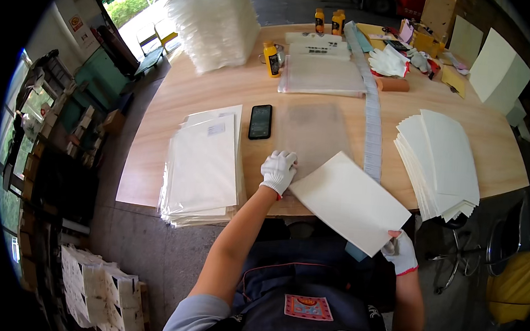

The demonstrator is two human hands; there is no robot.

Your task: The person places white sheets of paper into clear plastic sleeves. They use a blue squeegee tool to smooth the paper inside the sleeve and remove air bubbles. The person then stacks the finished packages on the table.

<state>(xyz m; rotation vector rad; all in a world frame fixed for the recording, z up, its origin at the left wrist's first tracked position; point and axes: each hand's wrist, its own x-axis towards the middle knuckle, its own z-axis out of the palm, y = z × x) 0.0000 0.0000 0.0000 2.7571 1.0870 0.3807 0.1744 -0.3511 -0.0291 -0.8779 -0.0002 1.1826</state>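
My right hand (400, 252), in a white knit glove with bare fingertips, grips the lower right corner of a stack-like white sheet (351, 202). The sheet is tilted, and its far left corner lies over the near end of a clear plastic bag (316, 129). At that bag's near left edge, my gloved left hand (279, 169) is closed, its fingers curled on the plastic. To the left is a pile of bagged white sheets (207, 161), the top one with a small label. A fanned stack of white sheets (440, 159) lies on the right.
A black phone (260, 122) lies beyond my left hand. A strip of labels (373, 130) runs across the wooden table (147, 139). Farther back are flat plastic bags (323, 76), an orange bottle (271, 59), a tall plastic stack (213, 23) and white gloves (389, 61).
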